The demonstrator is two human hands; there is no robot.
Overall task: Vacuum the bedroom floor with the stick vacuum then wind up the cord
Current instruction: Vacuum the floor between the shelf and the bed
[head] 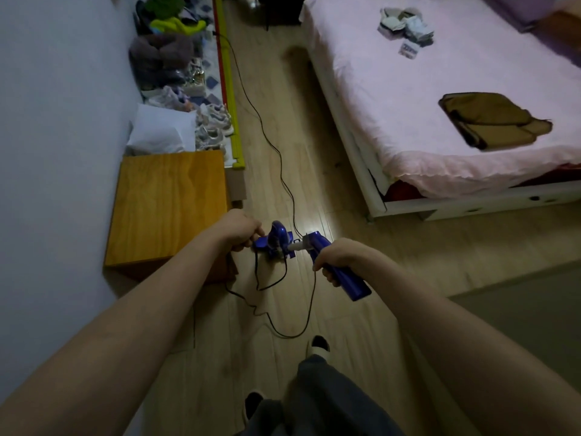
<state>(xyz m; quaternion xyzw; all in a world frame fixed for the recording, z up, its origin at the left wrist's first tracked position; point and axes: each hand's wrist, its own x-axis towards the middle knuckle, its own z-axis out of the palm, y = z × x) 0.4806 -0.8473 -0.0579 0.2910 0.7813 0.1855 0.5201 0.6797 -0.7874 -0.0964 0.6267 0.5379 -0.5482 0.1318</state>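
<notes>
A blue stick vacuum (279,240) is held in front of me above the wooden floor (276,158). My left hand (239,229) grips its blue body at the left end. My right hand (334,258) is closed around the blue handle tube (349,283), which points down toward me. A black cord (261,118) runs from the far left along the floor to the vacuum. It hangs in loose loops (283,328) below my hands.
An orange wooden cabinet (169,206) stands at the left wall. Beyond it a low shelf (232,99) holds shoes and clothes. A bed with a pink cover (440,89) fills the right. My feet (317,344) stand on the floor near the cord loops.
</notes>
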